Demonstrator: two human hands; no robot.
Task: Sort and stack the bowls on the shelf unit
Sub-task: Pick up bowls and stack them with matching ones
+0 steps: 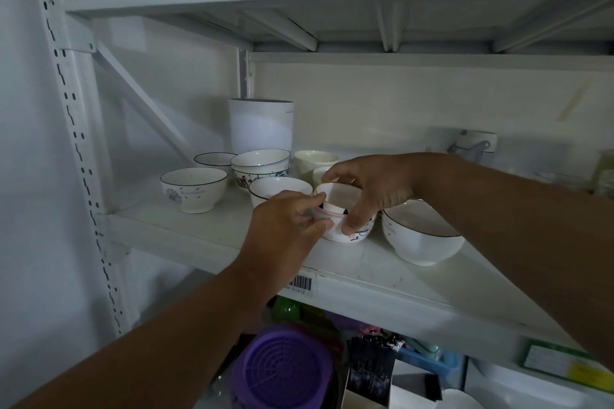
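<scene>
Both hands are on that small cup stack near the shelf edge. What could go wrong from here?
1. The cup stack is pinched by the left hand and right hand near the shelf front edge; a slip might send it off.
2. The right forearm passes right over the big bowl; lowering it could knock that bowl.
3. A plain bowl sits close behind the left hand and could get bumped.
</scene>
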